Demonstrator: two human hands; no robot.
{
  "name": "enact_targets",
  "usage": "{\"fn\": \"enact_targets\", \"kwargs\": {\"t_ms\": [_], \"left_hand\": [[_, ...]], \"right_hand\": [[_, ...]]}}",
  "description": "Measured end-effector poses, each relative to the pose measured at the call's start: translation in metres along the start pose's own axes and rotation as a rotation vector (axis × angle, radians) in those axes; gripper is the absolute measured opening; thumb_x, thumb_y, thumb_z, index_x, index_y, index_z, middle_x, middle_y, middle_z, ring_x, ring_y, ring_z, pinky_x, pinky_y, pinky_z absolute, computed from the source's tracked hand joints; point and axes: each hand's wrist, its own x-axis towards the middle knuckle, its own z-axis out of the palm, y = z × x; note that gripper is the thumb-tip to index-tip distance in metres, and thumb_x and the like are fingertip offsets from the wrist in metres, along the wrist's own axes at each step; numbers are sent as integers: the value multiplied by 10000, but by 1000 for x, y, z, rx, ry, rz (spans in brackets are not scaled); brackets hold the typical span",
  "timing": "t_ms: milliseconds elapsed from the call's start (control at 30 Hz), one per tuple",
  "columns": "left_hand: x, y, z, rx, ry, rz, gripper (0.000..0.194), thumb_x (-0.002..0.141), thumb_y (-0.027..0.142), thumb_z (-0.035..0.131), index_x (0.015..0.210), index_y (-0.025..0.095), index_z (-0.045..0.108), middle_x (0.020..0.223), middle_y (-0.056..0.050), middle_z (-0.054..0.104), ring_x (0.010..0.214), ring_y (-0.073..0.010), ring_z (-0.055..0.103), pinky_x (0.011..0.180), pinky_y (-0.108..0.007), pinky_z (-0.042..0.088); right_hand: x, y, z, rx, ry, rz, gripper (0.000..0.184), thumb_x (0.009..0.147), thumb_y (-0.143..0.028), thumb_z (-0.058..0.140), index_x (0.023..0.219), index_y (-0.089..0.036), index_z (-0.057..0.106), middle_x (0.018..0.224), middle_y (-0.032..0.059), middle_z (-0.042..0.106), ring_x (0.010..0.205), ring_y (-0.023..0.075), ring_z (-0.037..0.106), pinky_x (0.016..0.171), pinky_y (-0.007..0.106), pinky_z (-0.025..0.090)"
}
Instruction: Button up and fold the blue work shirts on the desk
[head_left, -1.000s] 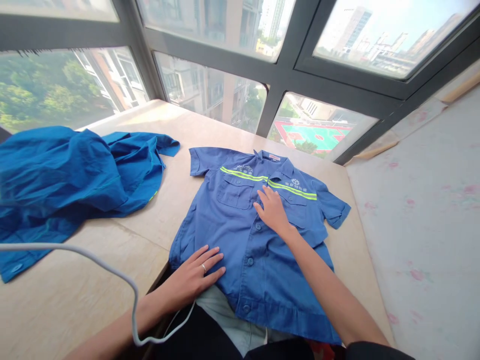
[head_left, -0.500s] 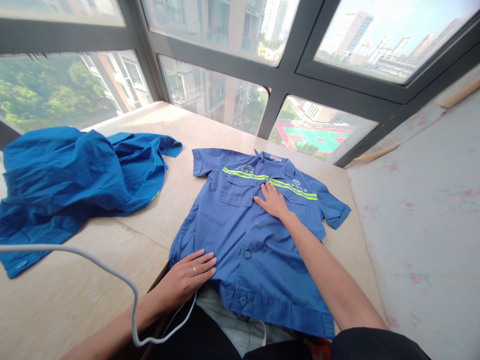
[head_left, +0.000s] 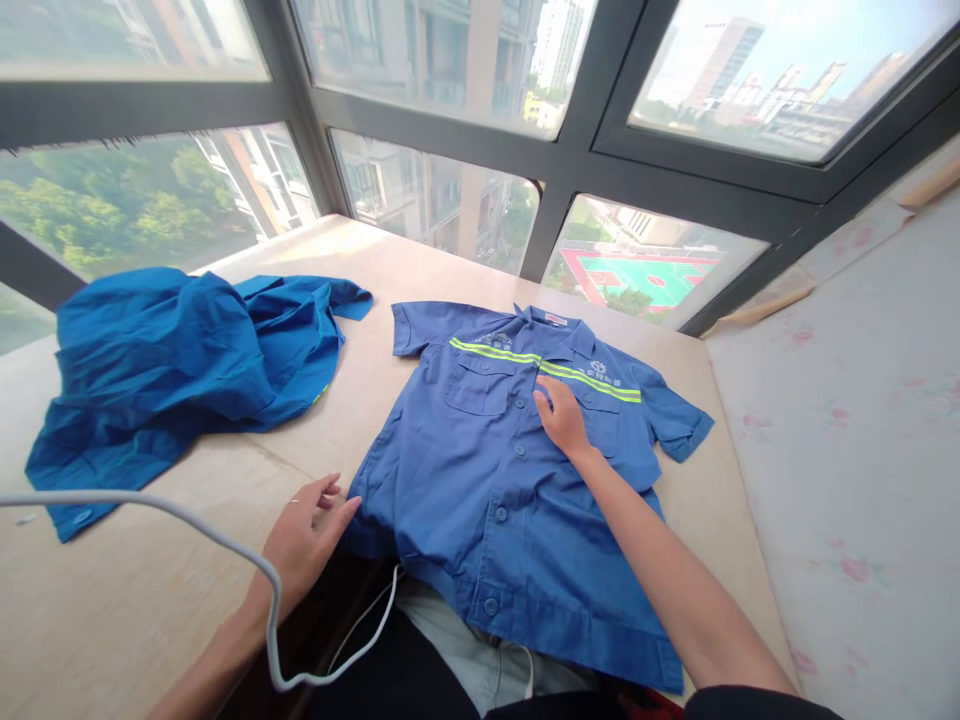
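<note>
A blue short-sleeved work shirt [head_left: 450, 480] lies front up and spread out, its collar toward the window. It has yellow-green stripes across the chest, two flap pockets and a buttoned front. My right hand [head_left: 564, 420] rests on the front placket just below the stripe, fingers bent and thumb a little apart. Beside the shirt's lower left side is my left hand [head_left: 304, 530], wearing a ring, with its fingers loosely curved and thumb apart from them. Its thumb tip is near the shirt's side edge; whether it touches cannot be made out.
A second, brighter blue garment [head_left: 165, 350] lies crumpled to the left on the pale stone surface [head_left: 187, 550]. A white cable [head_left: 225, 540] loops across the lower left. Grey-framed windows [head_left: 570, 150] stand behind, and a flower-patterned wall [head_left: 840, 480] is at right.
My left hand has lifted off the shirt's lower left part and moved left to its edge. My right hand's fingers, spread flat before, have drawn in on the placket.
</note>
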Motion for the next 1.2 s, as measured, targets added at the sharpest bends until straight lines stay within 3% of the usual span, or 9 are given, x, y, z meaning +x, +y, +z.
{"fn": "enact_targets", "kwargs": {"t_ms": [100,233,333,433,533,600,833,967,1200], "left_hand": [[1,14,-4,-58,-129,-169,699,755,715,576,1158,145,551,904,-62,646,732,-210,621,736,-354,525],[4,29,-3,54,-255,-172,608,727,622,625,1135,184,523,851,-19,607,709,-200,589,674,-323,453],[7,35,-2,150,-309,-182,562,732,550,656,1139,196,499,863,-9,602,764,-210,603,678,-312,424],[5,45,-4,272,-286,-145,583,739,515,693,1184,191,498,956,-39,610,854,-230,614,706,-310,421],[0,55,-4,407,-207,-38,441,814,518,643,1127,215,575,1076,-70,598,953,-248,605,736,-311,411],[-2,59,-2,426,-251,-26,354,843,523,616,1037,227,618,1065,-60,606,946,-242,606,734,-308,399],[0,58,6,274,-355,-68,162,864,310,495,861,215,626,898,-29,659,829,-197,592,710,-289,365],[5,52,4,115,-330,-42,295,828,439,472,768,201,636,824,-43,658,793,-210,577,738,-307,386],[10,44,-21,-141,-253,-185,491,674,646,556,725,173,677,654,-33,633,655,-198,560,645,-295,411]], "right_hand": [[-3,-6,-4,11,62,-70,371,1007,-372,380,1125,-155,657,1111,143,692,1067,260,625,977,438,487],[-12,-24,-7,31,55,-150,312,1005,-316,411,1139,-151,640,1106,135,687,1067,253,618,970,425,486],[-22,-43,-7,41,-36,-222,327,1004,-319,438,1235,-152,598,1214,131,656,1170,247,577,1029,422,453],[-32,-56,-4,13,-170,-268,402,1005,-364,441,1316,-136,555,1329,141,601,1249,262,534,1067,442,425],[-38,-56,-1,-28,-273,-214,486,1004,-437,424,1355,-121,537,1400,156,552,1296,283,505,1086,472,410],[-42,-51,0,-47,-316,-161,535,1004,-480,405,1369,-111,534,1428,162,528,1321,290,489,1102,483,399],[-43,-36,-5,-88,-403,-176,590,1017,-530,334,1388,-123,546,1495,134,467,1393,273,429,1187,496,301],[-42,-32,-8,-85,-443,-180,597,1019,-538,316,1422,-150,522,1516,132,438,1427,256,387,1198,498,287],[-43,-20,-14,-89,-484,-189,604,1020,-540,310,1469,-170,471,1554,127,376,1459,247,332,1209,498,270]]}}
